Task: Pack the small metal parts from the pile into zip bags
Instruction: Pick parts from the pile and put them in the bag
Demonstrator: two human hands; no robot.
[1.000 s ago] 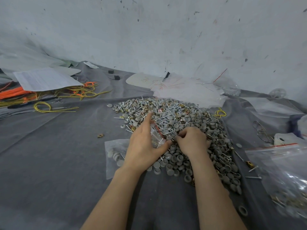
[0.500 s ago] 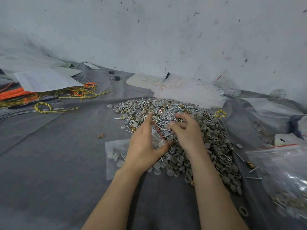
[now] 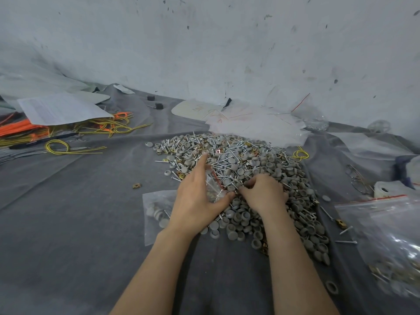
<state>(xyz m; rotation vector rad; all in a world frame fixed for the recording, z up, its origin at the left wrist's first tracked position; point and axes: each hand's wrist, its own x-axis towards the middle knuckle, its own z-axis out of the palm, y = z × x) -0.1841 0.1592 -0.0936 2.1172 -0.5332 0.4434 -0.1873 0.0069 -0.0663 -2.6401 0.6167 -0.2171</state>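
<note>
left hand (image 3: 197,201) pinches small zip bag (image 3: 213,186), centre frame; right hand (image 3: 264,195) curled into pile (image 3: 261,164), catch hidden. Risk: narrow mouth could spill it; screws (image 3: 223,165) could puncture bag.

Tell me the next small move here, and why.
Probably lift the right hand, its fingers curled into the pile of metal parts, and carry its pick to the small zip bag, which the left hand holds just beside it at the pile's edge.
</note>
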